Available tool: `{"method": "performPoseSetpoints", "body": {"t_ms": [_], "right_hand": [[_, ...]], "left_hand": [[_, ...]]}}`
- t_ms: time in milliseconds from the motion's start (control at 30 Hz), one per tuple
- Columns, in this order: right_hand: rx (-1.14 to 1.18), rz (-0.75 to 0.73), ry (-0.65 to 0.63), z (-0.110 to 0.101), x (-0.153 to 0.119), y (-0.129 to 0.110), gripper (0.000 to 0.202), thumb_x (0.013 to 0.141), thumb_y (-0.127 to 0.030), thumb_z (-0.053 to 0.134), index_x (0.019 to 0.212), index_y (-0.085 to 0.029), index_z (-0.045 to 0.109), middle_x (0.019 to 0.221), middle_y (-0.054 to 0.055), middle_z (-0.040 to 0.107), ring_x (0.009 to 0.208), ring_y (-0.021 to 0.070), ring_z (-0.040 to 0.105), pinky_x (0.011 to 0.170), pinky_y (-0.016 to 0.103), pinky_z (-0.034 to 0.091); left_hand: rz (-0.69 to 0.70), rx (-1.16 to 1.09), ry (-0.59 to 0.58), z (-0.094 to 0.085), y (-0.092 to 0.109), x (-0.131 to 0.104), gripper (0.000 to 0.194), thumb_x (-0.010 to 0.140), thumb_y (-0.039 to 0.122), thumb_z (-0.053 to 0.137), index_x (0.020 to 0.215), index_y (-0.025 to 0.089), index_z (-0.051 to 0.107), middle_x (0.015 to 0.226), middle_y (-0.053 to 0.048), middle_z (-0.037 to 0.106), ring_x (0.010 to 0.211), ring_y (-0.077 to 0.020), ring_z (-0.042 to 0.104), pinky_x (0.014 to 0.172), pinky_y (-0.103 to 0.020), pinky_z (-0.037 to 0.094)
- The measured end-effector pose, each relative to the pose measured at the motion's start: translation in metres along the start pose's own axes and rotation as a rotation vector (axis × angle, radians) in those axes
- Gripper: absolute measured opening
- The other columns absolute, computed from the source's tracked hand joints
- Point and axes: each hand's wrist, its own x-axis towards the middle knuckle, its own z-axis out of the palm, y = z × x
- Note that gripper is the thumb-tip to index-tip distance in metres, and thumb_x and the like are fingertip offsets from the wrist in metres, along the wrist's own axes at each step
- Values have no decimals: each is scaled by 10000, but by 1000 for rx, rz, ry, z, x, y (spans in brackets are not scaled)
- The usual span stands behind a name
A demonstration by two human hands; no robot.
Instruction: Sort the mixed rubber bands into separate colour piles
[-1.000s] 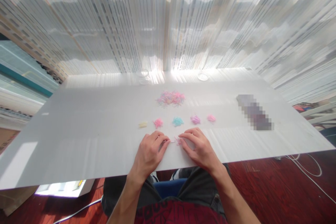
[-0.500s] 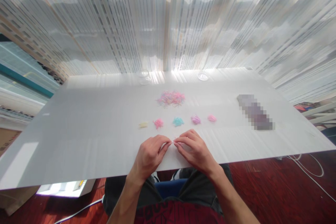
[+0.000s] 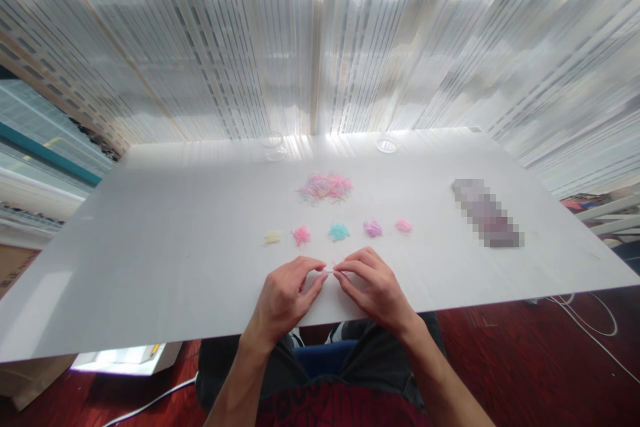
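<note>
I see the left hand's point(image 3: 286, 290) thumb and forefinger slightly parted; I can't tell whether they grip, so the thin pink strand point(image 3: 329, 271) might slip free there. It lies between both hands, at the fingertips. The right hand point(image 3: 374, 285) pinches its other end; a careless forward brush could scatter the blue pile point(image 3: 339, 231) beyond.
</note>
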Motion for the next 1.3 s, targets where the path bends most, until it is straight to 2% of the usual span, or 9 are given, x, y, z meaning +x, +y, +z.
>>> {"method": "performPoseSetpoints", "body": {"t_ms": [367,1300], "right_hand": [[14,26,-7,1,-4,3,108,987,-181,654,1036,-231,737,914,61,710,869,212,642,769,359,589],[-4,20,-6,1,-3,3,121,993,-185,639,1031,-240,739,906,59,705,854,208,657,759,355,596]], "left_hand": [[-26,-41,11,-1,1,-1,86,1018,228,612,986,196,685,862,-7,745,578,-113,557,603,-240,467],[-18,-15,44,0,2,-1,122,1012,235,586,1005,191,700,869,-24,754,575,-111,567,614,-240,507]]}}
